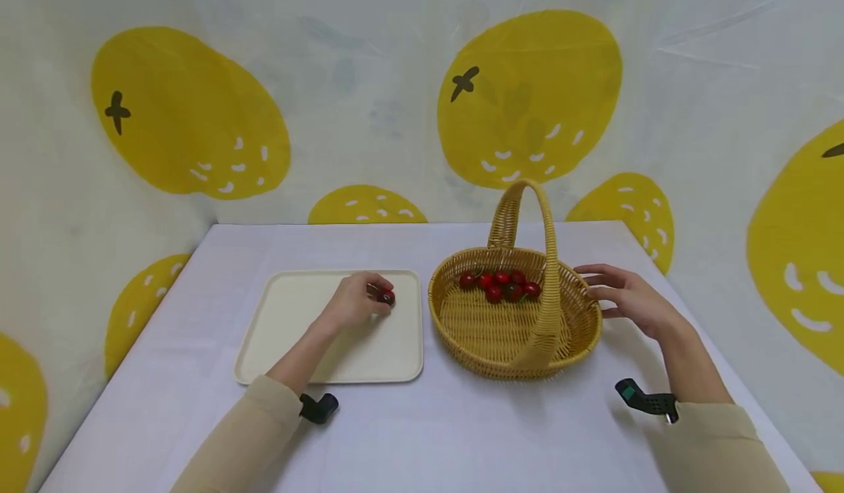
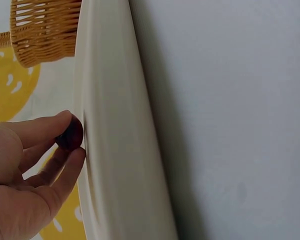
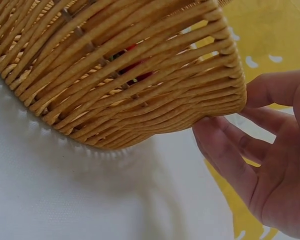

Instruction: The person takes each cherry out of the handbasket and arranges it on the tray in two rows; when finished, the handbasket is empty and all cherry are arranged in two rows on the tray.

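Note:
My left hand [image 1: 357, 299] is over the right part of a cream tray [image 1: 297, 324], pinching a dark red cherry [image 1: 386, 298] between its fingertips. In the left wrist view the cherry [image 2: 71, 134] shows between thumb and fingers, close to the tray's edge [image 2: 115, 125]. A wicker basket [image 1: 478, 332] with a tall arched handle stands right of the tray. Several red cherries [image 1: 501, 279] with green stems lie inside it, toward the back. At the basket's right side is my right hand [image 1: 629, 302], its fingers loosely bent and fingertips touching the outside of the rim [image 3: 235, 95].
A white cloth [image 1: 461, 434] covers the table. Behind and beside it hangs a pale curtain with large yellow fruit prints [image 1: 527, 97]. The basket's handle [image 1: 549, 258] rises well above its rim. Each wrist carries a black camera mount [image 1: 646, 399].

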### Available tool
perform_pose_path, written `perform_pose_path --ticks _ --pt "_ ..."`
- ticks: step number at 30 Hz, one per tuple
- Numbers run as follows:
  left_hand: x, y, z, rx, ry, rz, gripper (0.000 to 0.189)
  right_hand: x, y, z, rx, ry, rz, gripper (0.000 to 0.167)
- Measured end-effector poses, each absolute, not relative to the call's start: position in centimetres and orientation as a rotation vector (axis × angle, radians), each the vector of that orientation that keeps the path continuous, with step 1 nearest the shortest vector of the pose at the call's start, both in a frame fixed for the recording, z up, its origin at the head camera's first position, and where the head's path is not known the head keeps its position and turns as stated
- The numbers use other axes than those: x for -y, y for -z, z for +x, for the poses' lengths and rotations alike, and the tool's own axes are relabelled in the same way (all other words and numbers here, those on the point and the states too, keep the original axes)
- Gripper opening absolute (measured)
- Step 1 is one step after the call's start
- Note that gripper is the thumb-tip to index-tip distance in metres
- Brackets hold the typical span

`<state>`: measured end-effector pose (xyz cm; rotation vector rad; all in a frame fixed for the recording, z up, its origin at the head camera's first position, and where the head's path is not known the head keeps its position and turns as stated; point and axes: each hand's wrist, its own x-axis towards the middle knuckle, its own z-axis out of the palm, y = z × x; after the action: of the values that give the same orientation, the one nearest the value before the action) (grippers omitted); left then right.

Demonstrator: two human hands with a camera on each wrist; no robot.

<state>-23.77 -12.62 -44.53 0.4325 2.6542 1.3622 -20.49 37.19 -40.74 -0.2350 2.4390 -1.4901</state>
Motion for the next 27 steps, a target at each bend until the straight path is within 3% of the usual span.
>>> perform_pose_path --ticks 27 --pt "11.66 45.24 -24.36 -2.656 -1.389 0.474 0.037 -37.11 41.09 -20.68 -2.442 1.503 -0.27 0.049"
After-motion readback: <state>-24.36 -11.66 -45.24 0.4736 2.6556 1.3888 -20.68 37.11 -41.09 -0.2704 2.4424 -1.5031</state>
